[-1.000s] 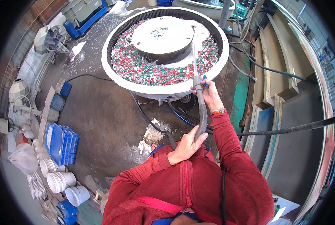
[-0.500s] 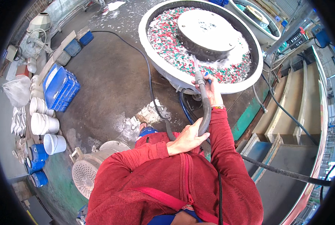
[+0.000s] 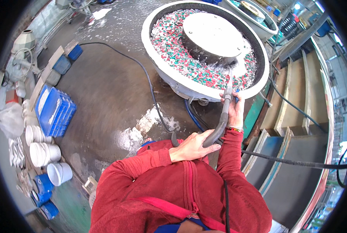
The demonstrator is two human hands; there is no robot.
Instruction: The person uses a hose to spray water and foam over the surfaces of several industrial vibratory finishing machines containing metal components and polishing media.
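Observation:
A grey hose (image 3: 220,127) runs across in front of me, ending in a nozzle with a blue lever. My right hand (image 3: 235,110) is closed around the hose just behind the nozzle (image 3: 228,91). Lower down, my left hand (image 3: 191,146) wraps the hose's bend, fingers behind it and thumb along its side. Water jets from the nozzle into a large round white-rimmed tub (image 3: 158,62). Small red, green and white pieces (image 3: 181,64) fill its ring-shaped trough. Foam and spray rise beside the tub's white central hub (image 3: 212,33), where the jet lands.
Blue crates (image 3: 57,110), white buckets (image 3: 44,154) and blue drums (image 3: 42,183) stand along the left. A dark cable (image 3: 144,72) crosses the wet floor. White residue (image 3: 148,120) lies near my feet. Partitioned troughs (image 3: 294,93) line the right, and a second tub (image 3: 266,29) stands behind.
The nozzle and my right hand have swung to the right, and the water jet now lands farther right along the hub. My left hand still grips the hose. The view has shifted slightly.

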